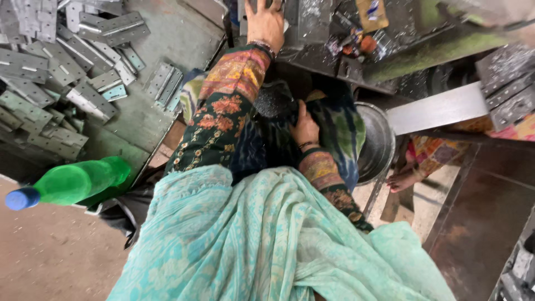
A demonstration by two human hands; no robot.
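A metal workshop: heaps of stamped steel hinges (61, 67) lie left of the grimy press machine (356, 50), metal shavings scattered on it.

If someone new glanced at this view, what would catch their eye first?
Probably the bright green plastic bottle with a blue cap, lying at far left, and the heap of grey metal hinges on the tray above it. At top centre, the left hand reaches onto the machine, while the right hand rests in the lap.

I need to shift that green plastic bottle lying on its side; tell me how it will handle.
The green bottle is round and lies on its side, so a push would probably roll it. It looks see-through and mostly empty, so likely light. Its smooth plastic may slip; the blue cap seems on.
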